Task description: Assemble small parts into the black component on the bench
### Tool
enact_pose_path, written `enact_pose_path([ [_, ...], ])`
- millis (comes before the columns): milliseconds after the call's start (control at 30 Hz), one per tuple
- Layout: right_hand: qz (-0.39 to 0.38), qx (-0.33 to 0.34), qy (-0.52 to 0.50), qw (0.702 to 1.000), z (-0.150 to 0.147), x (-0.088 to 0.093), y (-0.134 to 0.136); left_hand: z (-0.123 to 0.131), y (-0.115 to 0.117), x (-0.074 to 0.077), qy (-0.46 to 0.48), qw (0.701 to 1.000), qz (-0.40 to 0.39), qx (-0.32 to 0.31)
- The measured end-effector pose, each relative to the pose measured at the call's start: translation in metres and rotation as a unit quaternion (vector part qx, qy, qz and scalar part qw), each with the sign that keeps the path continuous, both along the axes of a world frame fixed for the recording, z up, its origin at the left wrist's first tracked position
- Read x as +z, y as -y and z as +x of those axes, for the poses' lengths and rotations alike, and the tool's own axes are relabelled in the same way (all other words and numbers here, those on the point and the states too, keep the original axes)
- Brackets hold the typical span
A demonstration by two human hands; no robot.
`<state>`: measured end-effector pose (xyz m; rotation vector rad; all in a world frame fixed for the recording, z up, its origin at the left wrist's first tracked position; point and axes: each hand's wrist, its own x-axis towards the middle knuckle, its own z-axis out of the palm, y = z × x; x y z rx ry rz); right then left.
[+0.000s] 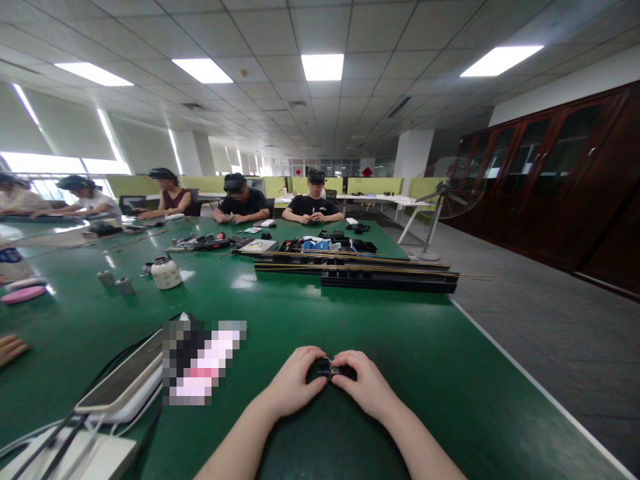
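My left hand (296,381) and my right hand (366,385) meet low in the middle of the head view, just above the green tabletop. Between their fingertips is a small black part (327,371) with a shiny spot. Thumbs and fingers of both hands are closed on it, the left hand at its left end and the right hand at its right end. My fingers cover much of the part, so its exact kind cannot be made out.
Left of my hands lies a phone (125,373) on a white block with cables. A white jar (166,273) and grey cylinders (125,287) stand farther off. Long black rails (390,280) with thin rods cross the table ahead. Several people sit beyond; another person's hand (13,350) shows at left.
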<state>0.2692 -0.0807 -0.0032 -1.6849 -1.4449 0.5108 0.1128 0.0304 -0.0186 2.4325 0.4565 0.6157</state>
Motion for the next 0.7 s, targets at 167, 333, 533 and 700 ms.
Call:
enact_pose_path([
  [167, -0.005, 0.005, 0.004, 1.0, 0.0009, -0.0003, 0.0014, -0.0001, -0.0002, -0.0006, -0.002, 1.0, 0.001, -0.001],
  [333, -0.006, 0.007, 0.002, 1.0, 0.0018, -0.0021, 0.0013, 0.0003, 0.0004, 0.0011, -0.004, 1.0, -0.003, -0.002],
  [533, -0.018, 0.002, -0.003, 1.0, 0.002, -0.0017, 0.0013, 0.0007, 0.0001, 0.0006, -0.006, 1.0, -0.004, 0.001],
  [700, -0.029, 0.002, -0.013, 0.999, 0.0031, 0.0, 0.0024, 0.0011, 0.0001, -0.0013, -0.009, 1.0, -0.005, 0.002],
])
